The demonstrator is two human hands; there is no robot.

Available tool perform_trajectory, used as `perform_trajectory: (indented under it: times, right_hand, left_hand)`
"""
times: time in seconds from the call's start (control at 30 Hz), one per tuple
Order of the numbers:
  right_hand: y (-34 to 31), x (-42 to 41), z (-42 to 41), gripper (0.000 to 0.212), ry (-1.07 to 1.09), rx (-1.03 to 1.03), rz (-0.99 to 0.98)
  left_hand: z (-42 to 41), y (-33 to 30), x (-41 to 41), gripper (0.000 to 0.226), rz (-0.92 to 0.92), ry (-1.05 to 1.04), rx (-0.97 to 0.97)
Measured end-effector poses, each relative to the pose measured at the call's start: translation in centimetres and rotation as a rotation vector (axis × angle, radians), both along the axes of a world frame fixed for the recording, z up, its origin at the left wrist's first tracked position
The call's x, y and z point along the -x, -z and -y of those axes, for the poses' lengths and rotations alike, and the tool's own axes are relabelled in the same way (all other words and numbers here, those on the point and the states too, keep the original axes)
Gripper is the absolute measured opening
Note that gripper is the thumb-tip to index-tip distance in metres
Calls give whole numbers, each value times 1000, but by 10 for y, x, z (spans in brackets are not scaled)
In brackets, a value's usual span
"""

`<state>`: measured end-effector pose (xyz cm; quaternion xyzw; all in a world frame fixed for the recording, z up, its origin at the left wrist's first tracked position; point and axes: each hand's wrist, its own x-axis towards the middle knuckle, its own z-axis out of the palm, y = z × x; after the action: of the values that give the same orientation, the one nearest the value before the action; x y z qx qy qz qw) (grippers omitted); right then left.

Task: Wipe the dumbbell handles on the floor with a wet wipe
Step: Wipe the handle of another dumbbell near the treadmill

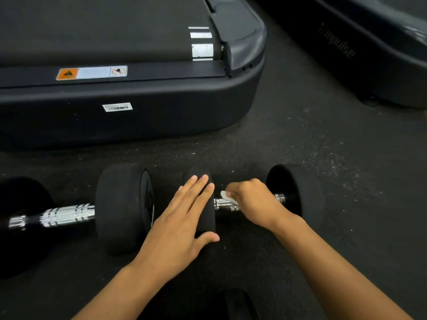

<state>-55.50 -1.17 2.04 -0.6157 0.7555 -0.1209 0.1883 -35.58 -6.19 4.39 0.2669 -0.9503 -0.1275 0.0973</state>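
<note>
Two black dumbbells lie end to end on a dark, speckled gym floor (300,139), just in front of the rear edge of a black treadmill (129,116). The right dumbbell (298,192) lies across the centre of the view, its chrome handle (223,204) running between two round black weights. The person's left hand (182,225) rests flat on the left-end weight (205,218), fingers spread and straight, thumb hooked under its near side. The right hand (251,202) is curled over the middle of that handle, clamped on a white wet wipe (227,196) that pokes out beside the fingertips and presses against the metal; how far the wipe wraps around the bar appears hidden by the hand. The left dumbbell (122,209) lies beside it, its knurled chrome handle (64,214) bare and untouched. A second dark machine base (369,56), lettered "impulse", sits at upper right.
</note>
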Motion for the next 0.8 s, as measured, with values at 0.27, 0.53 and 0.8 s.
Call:
perform_trajectory:
  times: [0.27, 0.53, 0.8]
  right_hand:
    - [-2, -6, 1, 11, -76, 46, 44]
    - [1, -12, -18, 27, -82, 176, -12]
    - [21, -23, -33, 32, -76, 415, -83]
  left_hand:
    - [2, -3, 4, 91, 112, 97, 142]
    - [2, 0, 5, 92, 104, 106, 40]
    - [3, 0, 5, 90, 52, 113, -19]
